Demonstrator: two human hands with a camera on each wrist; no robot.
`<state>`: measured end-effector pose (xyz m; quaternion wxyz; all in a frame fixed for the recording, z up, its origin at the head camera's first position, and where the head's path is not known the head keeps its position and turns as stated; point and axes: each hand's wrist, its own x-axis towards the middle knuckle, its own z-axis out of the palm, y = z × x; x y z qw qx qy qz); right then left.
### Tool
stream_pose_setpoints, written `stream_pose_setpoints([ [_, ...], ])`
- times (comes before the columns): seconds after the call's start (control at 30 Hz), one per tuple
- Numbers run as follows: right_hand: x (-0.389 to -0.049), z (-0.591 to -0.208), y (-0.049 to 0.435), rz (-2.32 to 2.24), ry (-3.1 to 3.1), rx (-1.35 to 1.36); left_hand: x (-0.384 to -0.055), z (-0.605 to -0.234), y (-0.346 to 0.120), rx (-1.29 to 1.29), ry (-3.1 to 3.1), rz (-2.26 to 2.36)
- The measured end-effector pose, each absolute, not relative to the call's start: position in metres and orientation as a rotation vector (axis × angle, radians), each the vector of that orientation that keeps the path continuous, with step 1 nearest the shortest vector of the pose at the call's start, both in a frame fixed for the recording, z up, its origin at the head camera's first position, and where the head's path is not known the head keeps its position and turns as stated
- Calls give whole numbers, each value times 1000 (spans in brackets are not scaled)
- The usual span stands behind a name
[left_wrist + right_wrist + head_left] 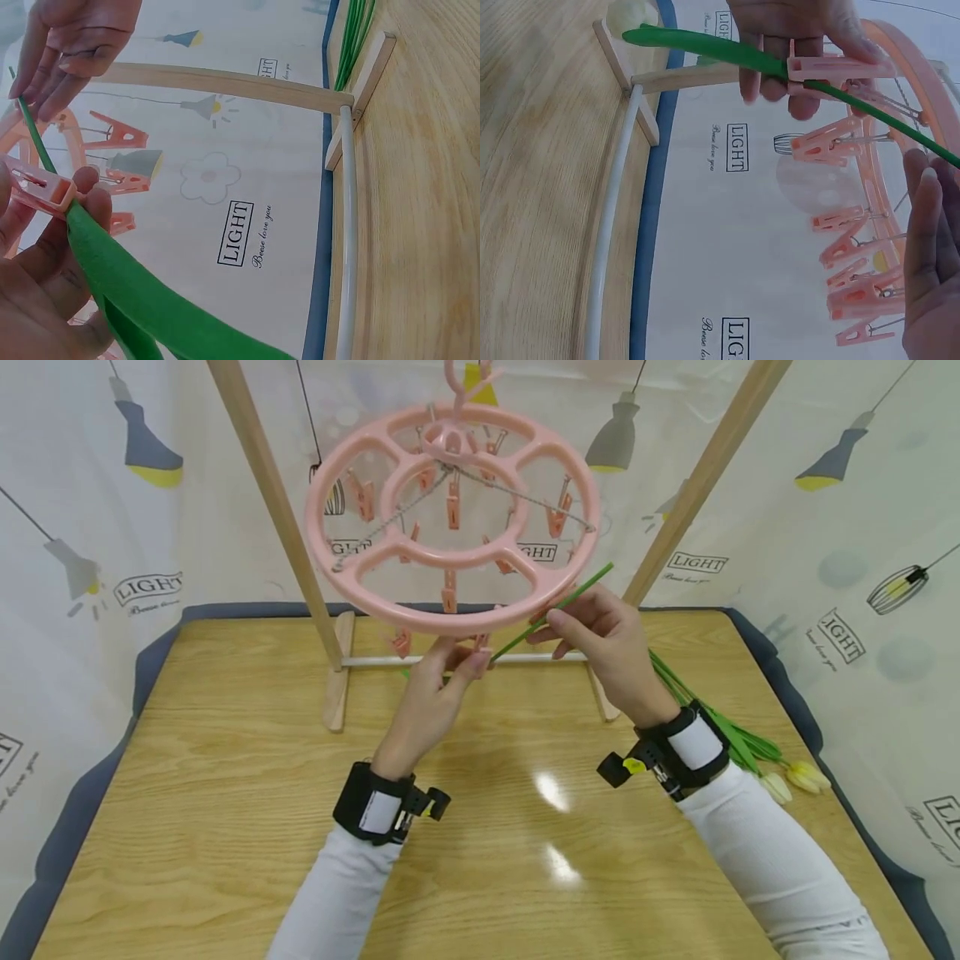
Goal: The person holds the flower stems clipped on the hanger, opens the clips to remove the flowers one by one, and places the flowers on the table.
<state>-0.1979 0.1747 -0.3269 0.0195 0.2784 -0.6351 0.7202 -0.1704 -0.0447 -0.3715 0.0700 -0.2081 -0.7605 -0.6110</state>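
Observation:
A pink round hanger (450, 625) with dangling clips hangs in front of me. My left hand (435, 681) grips one pink clip (45, 184) by its sides, below the near rim. At that clip's mouth is a tulip with a green leaf (150, 289) and a long stem (517, 639). Its pale bloom (630, 16) points left, away from the clip, in the right wrist view. My right hand (607, 639) pinches the stem near its cut end, right of the clip, with the thumb against it. The other right fingers are loosely bent.
More tulips (738, 739) lie on the table to the right, beyond my right wrist. A wooden stand (277, 510) with a white crossbar (525, 657) rises behind my hands. Other pink clips (829, 139) dangle around the ring. A printed cloth (825, 568) surrounds the table.

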Motion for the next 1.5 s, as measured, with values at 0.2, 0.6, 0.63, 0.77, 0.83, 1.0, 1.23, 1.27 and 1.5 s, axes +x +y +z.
stream_pose_setpoints([
  [0.2,-197,-327,171,2281,-1874,861,-170,-371,-42,-679,-2239,-1844],
  [0.6,-193,-329,156,2510,-1806,835,-168,-368,-40,-720,-2267,-1879],
  [0.63,-192,-329,155,2535,-1782,831,-169,-368,-40,-721,-2282,-1848],
  [0.77,-190,-330,152,2593,-1731,818,-171,-368,-37,-725,-2304,-1762],
  [0.83,-189,-331,151,2594,-1729,812,-172,-367,-36,-712,-2304,-1753],
  [1.0,-188,-334,148,2573,-1725,802,-170,-367,-36,-666,-2325,-1769],
  [1.23,-189,-338,145,2577,-1661,827,-169,-369,-38,-642,-2362,-1771],
  [1.27,-189,-338,145,2574,-1663,832,-169,-369,-38,-645,-2355,-1770],
  [1.5,-190,-341,142,2528,-1714,876,-170,-369,-37,-607,-2321,-1751],
])
